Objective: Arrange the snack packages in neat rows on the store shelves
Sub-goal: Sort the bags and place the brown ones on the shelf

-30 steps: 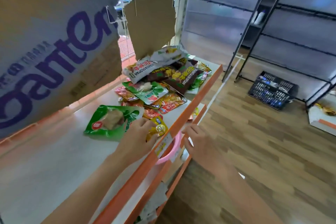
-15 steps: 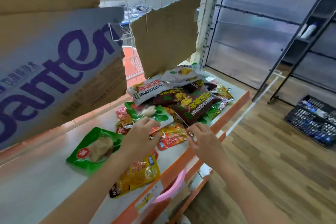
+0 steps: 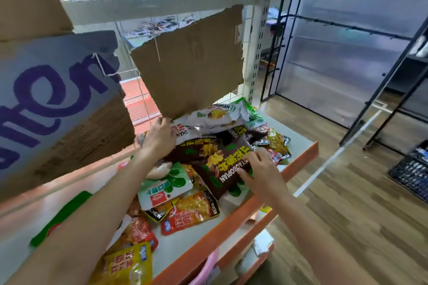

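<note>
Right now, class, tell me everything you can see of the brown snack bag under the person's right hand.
The brown snack bag is glossy plastic film, dark brown with yellow lettering, green leaf shapes and a picture of yellow snacks. It lies tilted on top of the heap of packets, near the shelf's orange front edge. The right hand rests on its right side, fingers on the film.
</note>
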{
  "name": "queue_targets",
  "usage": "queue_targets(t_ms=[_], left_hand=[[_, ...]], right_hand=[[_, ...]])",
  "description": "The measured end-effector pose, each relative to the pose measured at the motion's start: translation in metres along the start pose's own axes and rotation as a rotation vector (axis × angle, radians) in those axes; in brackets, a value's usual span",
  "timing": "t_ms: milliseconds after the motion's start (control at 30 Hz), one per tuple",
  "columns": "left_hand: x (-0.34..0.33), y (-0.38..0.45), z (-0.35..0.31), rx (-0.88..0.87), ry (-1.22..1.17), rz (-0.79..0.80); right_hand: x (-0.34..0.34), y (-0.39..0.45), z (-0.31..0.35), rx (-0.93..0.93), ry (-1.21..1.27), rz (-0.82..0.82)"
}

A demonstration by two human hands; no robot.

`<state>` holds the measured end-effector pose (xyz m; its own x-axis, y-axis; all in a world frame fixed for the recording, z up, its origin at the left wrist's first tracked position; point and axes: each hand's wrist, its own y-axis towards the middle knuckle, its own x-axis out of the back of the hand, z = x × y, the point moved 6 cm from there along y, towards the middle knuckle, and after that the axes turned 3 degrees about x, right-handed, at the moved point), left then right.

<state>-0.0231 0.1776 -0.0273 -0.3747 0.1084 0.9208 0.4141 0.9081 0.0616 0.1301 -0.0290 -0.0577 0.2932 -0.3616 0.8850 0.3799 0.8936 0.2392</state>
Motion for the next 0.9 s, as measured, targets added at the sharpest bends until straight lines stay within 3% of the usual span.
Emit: queue_targets(t_ms=[133, 233, 333, 433, 567, 700, 800, 900], left_hand=[[-0.012, 0.013, 0.009, 0.046, 0.247, 0.066], [-0.017, 0.015, 0.007, 0.081, 0.259, 0.115], [-0.014, 0.011, 0.003, 0.103, 0.247, 0.144], [-0.014, 0.004, 0.001, 0.034, 0.323, 0.061], [-0.001, -0.018, 0.006, 0.070, 0.067, -0.153], [0.020, -0.047, 0.013, 0.071, 0.067, -0.288], [0.041, -0.071, 0.019, 0.096, 0.004, -0.301], [0.052, -0.099, 0.035, 0.252, -0.291, -0.219]], right_hand=[[-0.013, 0.008, -0.011, -0.150, 0.047, 0.109], [-0.022, 0.013, -0.016, -0.211, 0.078, 0.122], [-0.025, 0.017, -0.013, -0.194, 0.098, 0.077], [-0.026, 0.018, -0.001, -0.102, 0.209, -0.031], [-0.036, 0.019, 0.017, 0.049, 0.232, -0.120], [-0.038, 0.029, 0.023, 0.104, 0.216, -0.093], [-0.035, 0.034, 0.034, 0.152, 0.308, -0.078], [-0.028, 0.032, 0.053, 0.193, 0.486, -0.115]])
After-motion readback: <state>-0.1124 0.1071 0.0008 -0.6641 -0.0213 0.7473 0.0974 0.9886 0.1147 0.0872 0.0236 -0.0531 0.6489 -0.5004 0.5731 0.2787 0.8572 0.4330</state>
